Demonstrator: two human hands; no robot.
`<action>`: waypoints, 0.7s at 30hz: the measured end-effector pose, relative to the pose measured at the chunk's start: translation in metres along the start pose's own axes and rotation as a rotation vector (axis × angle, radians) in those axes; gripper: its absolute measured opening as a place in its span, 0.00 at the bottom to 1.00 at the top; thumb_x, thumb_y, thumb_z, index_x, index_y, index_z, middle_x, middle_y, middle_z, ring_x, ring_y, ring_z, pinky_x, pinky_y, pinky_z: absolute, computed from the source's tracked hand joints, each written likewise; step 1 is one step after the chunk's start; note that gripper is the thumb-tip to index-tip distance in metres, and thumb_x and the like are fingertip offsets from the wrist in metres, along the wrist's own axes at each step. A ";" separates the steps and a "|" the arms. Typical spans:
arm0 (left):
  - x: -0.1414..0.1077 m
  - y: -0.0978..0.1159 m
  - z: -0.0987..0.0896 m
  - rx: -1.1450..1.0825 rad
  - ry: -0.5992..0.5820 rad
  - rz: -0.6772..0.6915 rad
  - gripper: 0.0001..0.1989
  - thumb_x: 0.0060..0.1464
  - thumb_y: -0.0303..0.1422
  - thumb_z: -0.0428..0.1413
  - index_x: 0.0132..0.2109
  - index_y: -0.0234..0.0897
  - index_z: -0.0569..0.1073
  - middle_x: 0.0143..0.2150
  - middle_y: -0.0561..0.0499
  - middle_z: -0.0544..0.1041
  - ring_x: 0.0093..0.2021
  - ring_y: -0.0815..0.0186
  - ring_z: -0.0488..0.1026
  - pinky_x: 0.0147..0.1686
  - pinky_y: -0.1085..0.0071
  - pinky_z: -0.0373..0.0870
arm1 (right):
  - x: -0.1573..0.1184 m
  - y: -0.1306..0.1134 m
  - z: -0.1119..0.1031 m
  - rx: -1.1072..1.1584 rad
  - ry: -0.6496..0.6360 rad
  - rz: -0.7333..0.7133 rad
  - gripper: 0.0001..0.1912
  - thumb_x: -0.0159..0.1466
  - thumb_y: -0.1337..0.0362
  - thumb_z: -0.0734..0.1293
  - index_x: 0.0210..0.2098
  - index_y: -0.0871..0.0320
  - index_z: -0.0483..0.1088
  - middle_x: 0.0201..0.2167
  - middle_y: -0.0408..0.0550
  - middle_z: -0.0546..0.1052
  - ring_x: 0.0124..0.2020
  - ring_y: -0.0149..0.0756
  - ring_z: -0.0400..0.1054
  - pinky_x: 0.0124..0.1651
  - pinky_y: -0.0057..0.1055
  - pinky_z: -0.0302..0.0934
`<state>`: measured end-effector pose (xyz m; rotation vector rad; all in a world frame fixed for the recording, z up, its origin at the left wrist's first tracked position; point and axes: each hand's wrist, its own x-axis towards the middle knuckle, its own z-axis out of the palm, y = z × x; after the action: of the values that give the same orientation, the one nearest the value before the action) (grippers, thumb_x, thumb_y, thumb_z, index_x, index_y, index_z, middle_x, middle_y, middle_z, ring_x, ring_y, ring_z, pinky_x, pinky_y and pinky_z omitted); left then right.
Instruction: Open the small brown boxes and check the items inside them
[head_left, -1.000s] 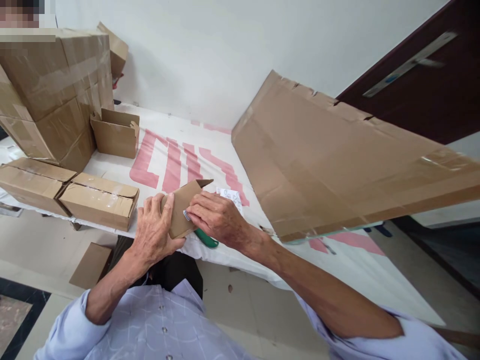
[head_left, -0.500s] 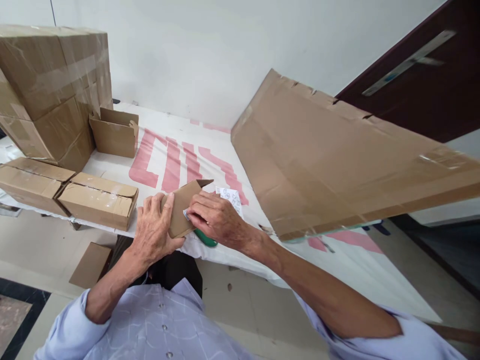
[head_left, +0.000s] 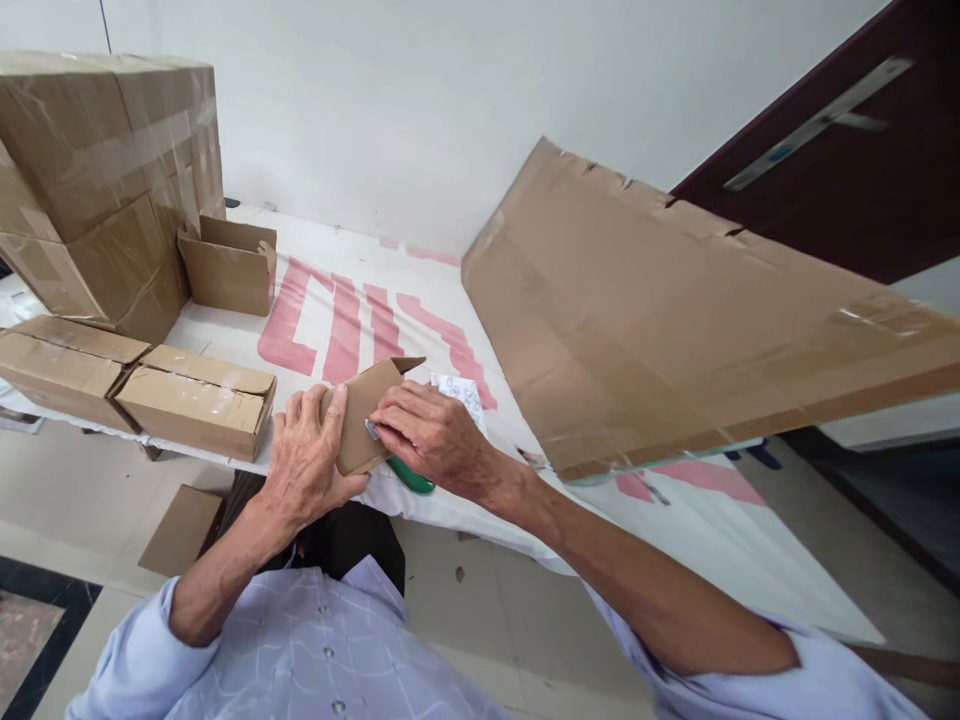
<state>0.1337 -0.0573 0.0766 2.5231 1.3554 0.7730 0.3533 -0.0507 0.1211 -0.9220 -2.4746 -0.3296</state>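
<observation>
At the table's near edge, my left hand (head_left: 309, 455) grips a small brown cardboard box (head_left: 363, 405), thumb along its upper face and fingers over its far left side. A flap sticks up at the box's far right corner. My right hand (head_left: 427, 430) is closed in a pinch at the box's face, on a small whitish-blue label (head_left: 371, 429) that lies against the cardboard. Beyond the right knuckles is a white sheet (head_left: 461, 392) with small printed marks, partly covered by the hand. Below the right hand a green object (head_left: 411, 476) shows in part.
Two taped cartons (head_left: 199, 400) stand along the left front edge. Behind them are an open carton (head_left: 229, 268) and a tall stack of taped boxes (head_left: 97, 170). A large cardboard panel (head_left: 675, 330) leans on the right. White cloth with red print (head_left: 341, 320) covers the table.
My right hand has shifted very slightly left over the label. The left hand and the box stay nearly still.
</observation>
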 end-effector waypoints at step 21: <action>0.000 0.002 -0.001 0.014 0.004 -0.002 0.51 0.48 0.38 0.66 0.76 0.36 0.58 0.69 0.32 0.66 0.64 0.38 0.65 0.58 0.45 0.69 | 0.000 0.000 -0.001 -0.003 -0.018 0.013 0.13 0.75 0.71 0.65 0.35 0.58 0.77 0.32 0.49 0.78 0.35 0.39 0.68 0.39 0.35 0.64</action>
<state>0.1349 -0.0591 0.0780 2.5314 1.3689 0.7709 0.3539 -0.0510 0.1217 -0.9461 -2.4840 -0.3218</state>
